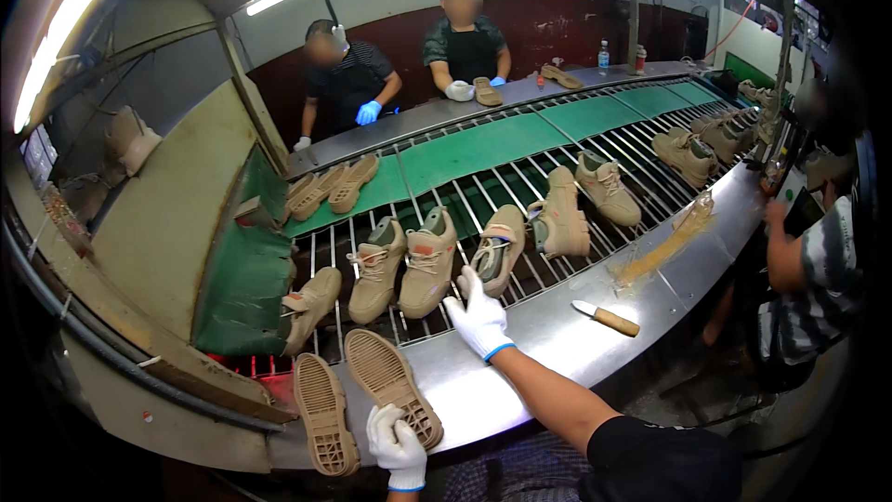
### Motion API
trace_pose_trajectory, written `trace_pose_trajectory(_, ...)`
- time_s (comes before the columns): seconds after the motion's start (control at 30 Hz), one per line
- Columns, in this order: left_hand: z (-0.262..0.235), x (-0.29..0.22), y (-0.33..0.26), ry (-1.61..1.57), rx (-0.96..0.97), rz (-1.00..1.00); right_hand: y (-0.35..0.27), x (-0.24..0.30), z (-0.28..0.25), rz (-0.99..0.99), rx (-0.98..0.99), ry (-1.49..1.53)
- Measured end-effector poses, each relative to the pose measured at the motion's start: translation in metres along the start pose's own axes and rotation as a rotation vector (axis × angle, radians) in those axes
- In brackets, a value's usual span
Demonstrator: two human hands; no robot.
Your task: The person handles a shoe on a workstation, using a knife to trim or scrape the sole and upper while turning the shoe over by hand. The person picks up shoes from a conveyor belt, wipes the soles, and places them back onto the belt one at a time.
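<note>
My left hand [397, 442], in a white glove, has its fingers curled at the lower end of a tan shoe sole [395, 381] at the near edge of the metal counter. A second tan sole [325, 414] lies just left of it. My right hand [479, 321], also white-gloved, reaches forward with thumb and fingers apart. Its fingertips are at the toe of a tan shoe [502, 246] on the roller rack. Left of that shoe stand two laced tan shoes [427, 265] [378, 270], and another tan shoe [314, 307] lies tilted beyond the soles.
A wooden-handled knife [606, 318] lies on the metal counter [548, 339], right of my hand. More shoes [609, 188] stand along the rollers. Soles [353, 184] rest on the green belt [474, 153]. Two people work across the line; another person [818, 260] is at right.
</note>
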State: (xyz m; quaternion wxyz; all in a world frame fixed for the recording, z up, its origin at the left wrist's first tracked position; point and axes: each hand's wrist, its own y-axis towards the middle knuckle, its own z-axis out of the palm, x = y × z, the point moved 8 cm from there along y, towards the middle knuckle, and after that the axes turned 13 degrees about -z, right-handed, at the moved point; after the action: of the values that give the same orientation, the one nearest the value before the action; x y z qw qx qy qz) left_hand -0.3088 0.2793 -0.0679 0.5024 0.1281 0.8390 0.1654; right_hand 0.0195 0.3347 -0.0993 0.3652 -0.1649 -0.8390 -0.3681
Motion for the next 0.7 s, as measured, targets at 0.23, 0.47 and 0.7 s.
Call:
trace_pose_trajectory(0.23,0.004,0.008,0.000,-0.071,0.001,0.013,0.003,0.000,-0.003,-0.027,0.060,-0.136)
trace_pose_trajectory(0.47,0.008,0.010,0.000,0.015,0.005,0.049,0.008,0.010,-0.001,0.036,0.176,-0.173)
trace_pose_trajectory(0.7,0.005,0.011,0.002,0.029,-0.004,0.037,0.009,0.054,0.034,-0.422,0.132,-0.340)
